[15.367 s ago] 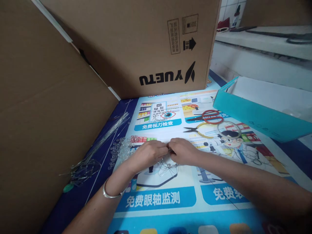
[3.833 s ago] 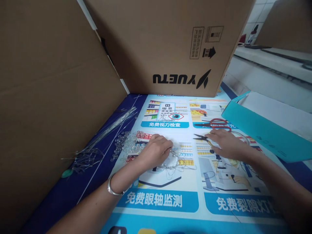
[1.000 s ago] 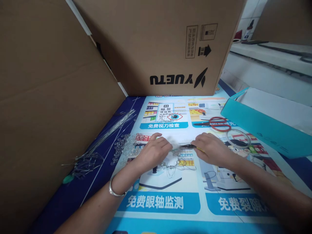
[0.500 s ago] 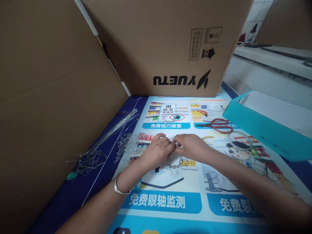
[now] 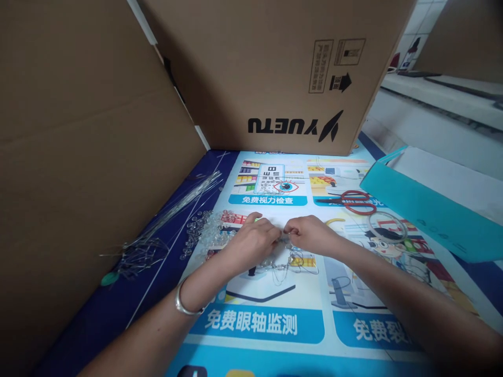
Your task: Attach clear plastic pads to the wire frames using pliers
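Observation:
A loop of clear beads strung on thin wire [image 5: 282,267] hangs just below my hands over the printed sheet. My left hand [image 5: 255,242] is closed at its upper left, fingertips pinched on the beaded wire; the exact grip is partly hidden by the knuckles. My right hand [image 5: 310,234] is closed just to the right, thumb and forefinger pinching a thin end of the wire. A small gap separates the two hands. Loose clear beads [image 5: 212,235] lie spread to the left of my left hand.
A bundle of thin wires [image 5: 184,204] lies at the left by a cardboard panel [image 5: 98,104]. Red-handled scissors [image 5: 359,203] and a pale wire coil [image 5: 387,228] lie to the right, near a turquoise box [image 5: 424,209]. A large carton [image 5: 275,78] stands behind.
My right hand has drawn slightly away from my left, opening a small gap between the fingertips. The camera view has shifted a little.

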